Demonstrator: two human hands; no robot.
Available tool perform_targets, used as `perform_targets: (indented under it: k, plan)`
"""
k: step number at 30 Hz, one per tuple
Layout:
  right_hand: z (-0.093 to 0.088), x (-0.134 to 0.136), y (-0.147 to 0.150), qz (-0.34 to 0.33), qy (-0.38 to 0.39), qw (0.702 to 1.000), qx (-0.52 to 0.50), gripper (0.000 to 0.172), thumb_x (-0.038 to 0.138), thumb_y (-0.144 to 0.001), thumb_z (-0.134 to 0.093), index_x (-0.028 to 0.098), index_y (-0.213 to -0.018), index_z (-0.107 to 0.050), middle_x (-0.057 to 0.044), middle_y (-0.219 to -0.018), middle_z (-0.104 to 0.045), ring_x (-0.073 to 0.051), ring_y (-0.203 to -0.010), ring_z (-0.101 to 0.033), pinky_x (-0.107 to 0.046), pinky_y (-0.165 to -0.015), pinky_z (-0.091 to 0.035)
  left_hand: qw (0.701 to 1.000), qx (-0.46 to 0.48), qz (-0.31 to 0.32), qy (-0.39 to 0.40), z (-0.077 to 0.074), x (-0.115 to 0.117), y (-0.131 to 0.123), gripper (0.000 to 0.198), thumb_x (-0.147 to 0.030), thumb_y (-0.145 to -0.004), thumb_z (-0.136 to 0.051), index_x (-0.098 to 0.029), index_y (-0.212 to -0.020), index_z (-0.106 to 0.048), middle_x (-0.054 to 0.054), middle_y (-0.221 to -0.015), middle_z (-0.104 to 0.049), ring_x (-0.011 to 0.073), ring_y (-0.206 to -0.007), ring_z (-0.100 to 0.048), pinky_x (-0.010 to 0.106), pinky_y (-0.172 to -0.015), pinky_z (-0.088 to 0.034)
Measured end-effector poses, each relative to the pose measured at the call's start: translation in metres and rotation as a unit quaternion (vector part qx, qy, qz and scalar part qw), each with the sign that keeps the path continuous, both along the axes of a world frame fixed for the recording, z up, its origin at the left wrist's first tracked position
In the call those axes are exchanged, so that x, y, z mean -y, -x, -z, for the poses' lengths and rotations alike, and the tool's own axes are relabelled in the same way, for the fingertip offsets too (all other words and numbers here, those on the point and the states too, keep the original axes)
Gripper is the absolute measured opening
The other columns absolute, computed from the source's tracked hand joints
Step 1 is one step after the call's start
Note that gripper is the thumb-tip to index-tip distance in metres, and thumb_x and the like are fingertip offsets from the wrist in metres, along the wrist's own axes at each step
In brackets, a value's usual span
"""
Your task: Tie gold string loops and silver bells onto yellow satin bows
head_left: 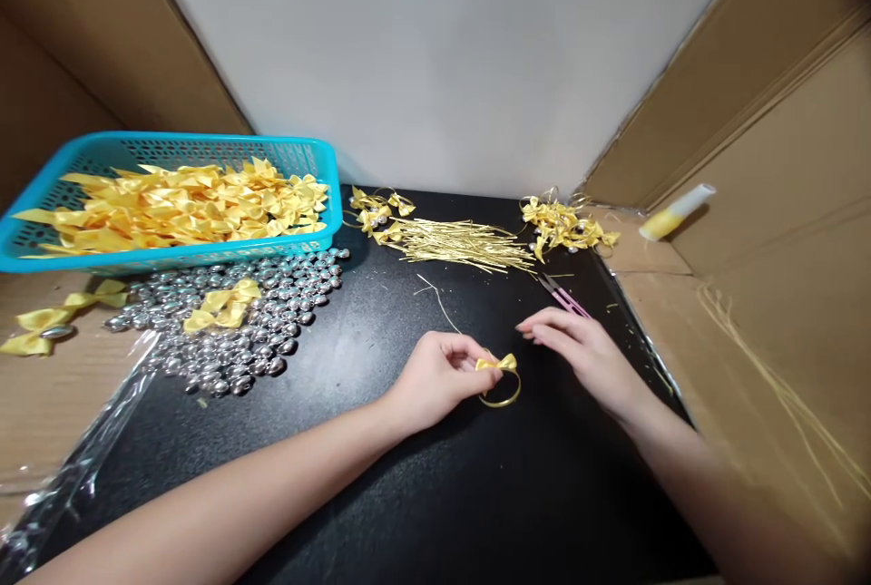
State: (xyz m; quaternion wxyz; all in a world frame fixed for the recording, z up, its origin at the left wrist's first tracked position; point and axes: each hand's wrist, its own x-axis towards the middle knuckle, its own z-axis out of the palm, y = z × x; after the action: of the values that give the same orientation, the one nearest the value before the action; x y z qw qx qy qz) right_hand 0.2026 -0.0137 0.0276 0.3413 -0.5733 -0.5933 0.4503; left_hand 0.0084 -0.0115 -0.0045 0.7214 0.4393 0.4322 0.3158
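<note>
My left hand (439,376) pinches a small yellow ribbon bow (497,364) with a loop of gold cord (502,399) hanging from it, low over the black table (422,485). A strand of the cord trails up and left from the fingers. My right hand (585,354) lies just to the right with its fingers stretched out flat and holds nothing. Its fingertips are close to the pink scissors (563,297) lying on the table.
A blue basket (41,249) full of yellow bows stands at the back left, with a heap of silver beads (251,313) in front. Cut gold cords (463,243), finished bows (564,224) and a glue tube (675,211) lie behind; cardboard walls flank both sides.
</note>
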Motion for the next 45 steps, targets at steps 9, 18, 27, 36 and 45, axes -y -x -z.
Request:
perform_targets:
  k: [9, 18, 27, 36, 45]
  plan:
    - [-0.017, -0.028, 0.046, -0.091, 0.212, 0.97, -0.072, 0.018, 0.026, -0.062, -0.079, 0.013, -0.07, -0.071, 0.0, -0.062, -0.067, -0.01, -0.057, -0.057, -0.024, -0.059, -0.043, 0.999, -0.006, -0.02, -0.043, -0.001, 0.0, 0.001, 0.017, -0.025, -0.062, -0.076, -0.011, -0.069, -0.072, 0.0, -0.058, -0.064, 0.0078, -0.05, -0.05, 0.021, -0.053, -0.037]
    - [-0.037, -0.033, 0.049, -0.05, 0.261, 0.941, -0.211, 0.017, 0.009, -0.062, -0.075, 0.016, -0.073, -0.064, 0.005, -0.059, -0.065, -0.006, -0.052, -0.06, -0.017, -0.052, -0.048, 0.997, -0.025, -0.041, -0.059, 0.004, 0.003, 0.001, 0.019, -0.028, -0.061, -0.077, -0.011, -0.068, -0.072, 0.002, -0.059, -0.066, 0.0087, -0.05, -0.05, 0.022, -0.054, -0.038]
    - [-0.094, -0.077, 0.032, -0.046, 0.028, 0.981, -0.186, 0.013, 0.017, -0.077, -0.074, 0.019, -0.089, -0.07, -0.003, -0.081, -0.075, -0.015, -0.074, -0.072, -0.031, -0.074, -0.062, 0.998, -0.021, -0.043, -0.034, 0.003, 0.002, -0.001, 0.021, -0.028, -0.059, -0.078, -0.011, -0.068, -0.072, 0.002, -0.057, -0.066, 0.0088, -0.049, -0.051, 0.021, -0.053, -0.038]
    - [-0.119, -0.055, 0.015, -0.254, -0.069, 0.955, 0.139, 0.007, 0.025, -0.075, -0.071, 0.02, -0.07, -0.07, 0.003, -0.055, -0.068, -0.009, -0.041, -0.058, -0.023, -0.043, -0.046, 0.998, -0.009, -0.052, -0.037, 0.002, 0.001, -0.001, 0.021, -0.029, -0.058, -0.079, -0.011, -0.067, -0.073, 0.004, -0.058, -0.068, 0.0095, -0.049, -0.054, 0.022, -0.053, -0.041]
    - [-0.082, -0.022, 0.043, -0.418, -0.341, 0.744, 0.396, 0.034, -0.006, -0.064, -0.064, 0.021, -0.045, -0.054, 0.001, -0.052, -0.059, -0.014, -0.054, -0.053, -0.031, -0.063, -0.037, 0.997, -0.009, -0.058, -0.056, -0.001, 0.001, 0.0, 0.012, -0.022, -0.058, -0.075, -0.011, -0.06, -0.07, 0.0, -0.053, -0.064, 0.0091, -0.049, -0.051, 0.021, -0.053, -0.038]
